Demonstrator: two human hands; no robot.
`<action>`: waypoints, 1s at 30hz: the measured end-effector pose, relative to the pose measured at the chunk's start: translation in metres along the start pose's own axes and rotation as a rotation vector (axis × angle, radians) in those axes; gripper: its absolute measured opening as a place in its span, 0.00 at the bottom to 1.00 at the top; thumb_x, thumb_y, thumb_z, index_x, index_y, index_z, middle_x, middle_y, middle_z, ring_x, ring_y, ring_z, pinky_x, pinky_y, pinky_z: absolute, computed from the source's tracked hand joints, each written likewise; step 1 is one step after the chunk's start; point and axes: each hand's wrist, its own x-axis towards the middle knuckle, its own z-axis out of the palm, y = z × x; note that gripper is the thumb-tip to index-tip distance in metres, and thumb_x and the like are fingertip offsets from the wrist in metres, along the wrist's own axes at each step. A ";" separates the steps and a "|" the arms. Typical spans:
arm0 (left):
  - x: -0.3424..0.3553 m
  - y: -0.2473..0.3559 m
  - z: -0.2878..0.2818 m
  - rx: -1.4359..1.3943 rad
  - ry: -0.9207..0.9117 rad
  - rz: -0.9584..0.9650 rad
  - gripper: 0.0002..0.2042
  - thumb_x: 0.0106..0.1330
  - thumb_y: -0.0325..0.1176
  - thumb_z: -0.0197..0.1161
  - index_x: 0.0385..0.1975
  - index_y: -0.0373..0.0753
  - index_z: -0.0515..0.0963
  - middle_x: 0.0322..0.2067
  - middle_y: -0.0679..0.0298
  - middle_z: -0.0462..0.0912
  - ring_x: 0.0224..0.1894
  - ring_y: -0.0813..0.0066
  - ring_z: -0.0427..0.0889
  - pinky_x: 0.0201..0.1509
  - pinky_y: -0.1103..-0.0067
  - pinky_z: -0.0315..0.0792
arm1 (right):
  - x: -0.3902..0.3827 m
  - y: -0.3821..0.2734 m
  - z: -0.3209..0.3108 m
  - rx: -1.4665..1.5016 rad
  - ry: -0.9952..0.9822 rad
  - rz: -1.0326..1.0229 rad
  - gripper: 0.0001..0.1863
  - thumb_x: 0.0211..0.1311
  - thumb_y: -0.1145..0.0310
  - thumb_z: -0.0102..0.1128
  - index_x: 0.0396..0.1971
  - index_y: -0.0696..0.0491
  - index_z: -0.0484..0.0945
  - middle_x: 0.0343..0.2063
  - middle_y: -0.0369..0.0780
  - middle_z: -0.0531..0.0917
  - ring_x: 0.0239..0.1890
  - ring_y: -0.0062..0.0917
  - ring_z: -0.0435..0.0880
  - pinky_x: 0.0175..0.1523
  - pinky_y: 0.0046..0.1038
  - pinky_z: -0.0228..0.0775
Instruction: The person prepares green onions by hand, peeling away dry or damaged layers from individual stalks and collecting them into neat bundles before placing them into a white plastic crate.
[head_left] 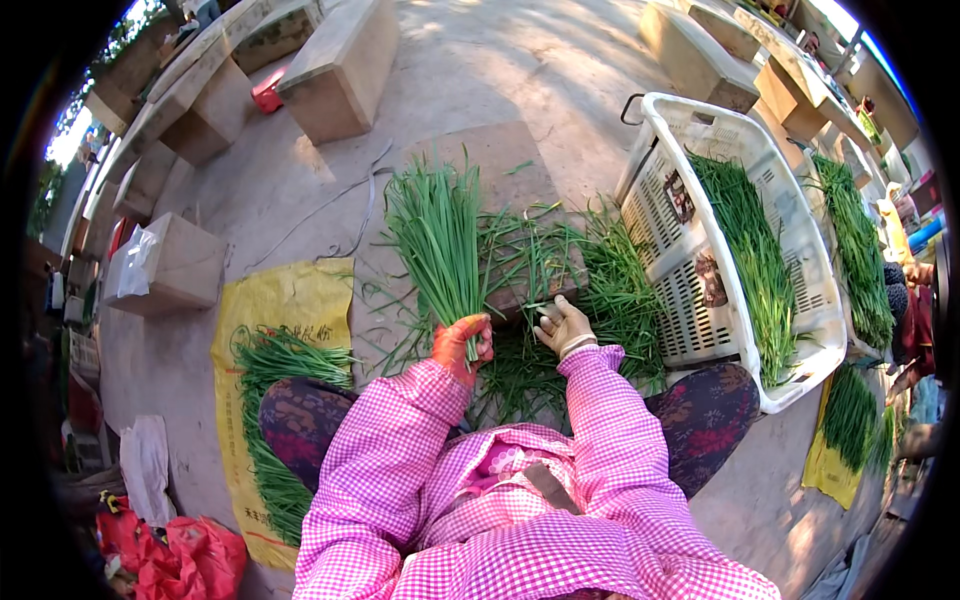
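My left hand (464, 340), in an orange glove with bare fingertips showing, is wrapped round the lower end of a thick bunch of green garlic chives (437, 235). The bunch stands up and fans out away from me, tilted slightly left. To its right, my right hand (564, 328) wears a pale glove. Its fingers are drawn together at the near edge of a low dark block (535, 290); what they pinch, if anything, is too small to make out. Loose chives (530, 240) lie scattered over the block, and more loose chives (625, 285) are heaped beside it.
A white plastic crate (715, 235) of chives stands tilted at my right. Left of me, a yellow sack (235, 400) lies flat under chives (280, 480). Stone benches (340, 75) stand ahead; red plastic bags (190, 555) lie at the lower left.
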 end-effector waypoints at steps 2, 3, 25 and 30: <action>-0.005 0.002 0.002 0.005 0.057 -0.011 0.05 0.58 0.30 0.60 0.31 0.36 0.74 0.24 0.63 0.75 0.18 0.77 0.69 0.23 0.77 0.67 | 0.000 0.004 0.000 0.076 -0.050 0.029 0.10 0.61 0.60 0.58 0.37 0.50 0.75 0.27 0.34 0.82 0.25 0.23 0.78 0.43 0.38 0.74; -0.005 0.000 0.006 -0.004 0.071 -0.021 0.05 0.58 0.30 0.60 0.30 0.37 0.74 0.24 0.63 0.75 0.18 0.77 0.69 0.23 0.78 0.67 | 0.003 0.001 -0.005 0.076 -0.074 0.024 0.09 0.61 0.61 0.58 0.35 0.50 0.75 0.26 0.34 0.82 0.25 0.23 0.78 0.43 0.38 0.74; -0.001 0.000 0.001 0.033 0.109 0.024 0.04 0.57 0.28 0.61 0.28 0.36 0.76 0.21 0.63 0.77 0.17 0.77 0.73 0.20 0.79 0.70 | -0.004 -0.005 0.010 0.090 -0.054 -0.118 0.06 0.61 0.63 0.59 0.30 0.49 0.76 0.25 0.33 0.81 0.22 0.21 0.75 0.40 0.34 0.73; -0.004 0.001 0.004 0.073 0.152 0.005 0.04 0.56 0.27 0.62 0.28 0.36 0.76 0.21 0.64 0.77 0.16 0.77 0.72 0.19 0.79 0.70 | -0.002 -0.004 0.008 0.144 -0.067 -0.177 0.05 0.60 0.65 0.59 0.30 0.50 0.77 0.24 0.33 0.81 0.21 0.20 0.76 0.37 0.31 0.75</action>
